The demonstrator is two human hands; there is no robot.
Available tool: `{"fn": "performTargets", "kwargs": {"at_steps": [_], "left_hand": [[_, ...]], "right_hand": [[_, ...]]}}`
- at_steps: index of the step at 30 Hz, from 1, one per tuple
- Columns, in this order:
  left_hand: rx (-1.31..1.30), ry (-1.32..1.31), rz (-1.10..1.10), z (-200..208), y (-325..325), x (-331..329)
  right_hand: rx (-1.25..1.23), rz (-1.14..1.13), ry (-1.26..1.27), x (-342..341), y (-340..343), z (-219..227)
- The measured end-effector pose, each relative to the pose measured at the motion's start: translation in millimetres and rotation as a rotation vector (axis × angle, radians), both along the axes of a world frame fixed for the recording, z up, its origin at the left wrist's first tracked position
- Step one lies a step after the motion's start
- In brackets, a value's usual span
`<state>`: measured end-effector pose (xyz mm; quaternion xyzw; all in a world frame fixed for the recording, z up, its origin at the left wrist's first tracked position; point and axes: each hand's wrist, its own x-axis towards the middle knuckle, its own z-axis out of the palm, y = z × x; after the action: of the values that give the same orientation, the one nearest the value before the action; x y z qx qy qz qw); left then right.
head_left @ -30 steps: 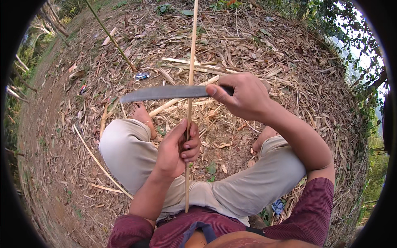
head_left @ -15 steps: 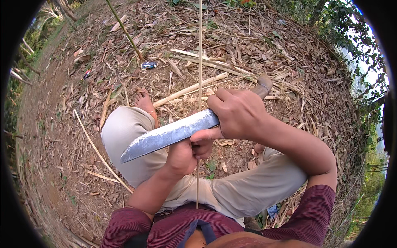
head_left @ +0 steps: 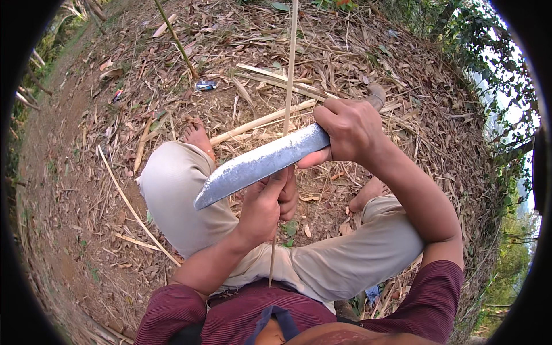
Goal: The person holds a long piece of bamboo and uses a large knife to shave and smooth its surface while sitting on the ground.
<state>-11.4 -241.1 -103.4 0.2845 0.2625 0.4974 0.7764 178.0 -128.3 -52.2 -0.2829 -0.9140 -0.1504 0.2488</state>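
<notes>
My right hand (head_left: pixel 352 129) is closed round the handle of a large machete (head_left: pixel 261 164). Its wide grey blade slants down to the left across the front of me, and the wooden handle end shows beyond my fist. Below the blade, my left hand (head_left: pixel 269 201) is closed on a long thin bamboo strip (head_left: pixel 291 63). The strip runs from my waist up past the top of the view and passes behind the blade. My right index finger stretches along the blade's lower edge near the strip. The exact contact between blade and strip is hidden.
My bent legs in pale trousers (head_left: pixel 178 198) frame the work. Split bamboo pieces (head_left: pixel 264 121) lie ahead on ground strewn with dry leaves. A thin strip (head_left: pixel 129 201) lies at the left. A green stem (head_left: pixel 178 43) and a small blue packet (head_left: pixel 206 85) are farther off.
My right hand and the machete have moved up and to the right. The left hand has shifted slightly up and right, still gripping the strip, whose upper end now leans more rightward.
</notes>
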Motion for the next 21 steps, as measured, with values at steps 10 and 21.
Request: {"fn": "performTargets", "kwargs": {"at_steps": [10,21], "left_hand": [[0.007,0.13,0.048,14,4,3],[-0.01,0.166,0.036,5,8,-9]], "right_hand": [[0.107,-0.244,0.001,44,33,7],[-0.03,-0.445,-0.04,32,1,14]]}}
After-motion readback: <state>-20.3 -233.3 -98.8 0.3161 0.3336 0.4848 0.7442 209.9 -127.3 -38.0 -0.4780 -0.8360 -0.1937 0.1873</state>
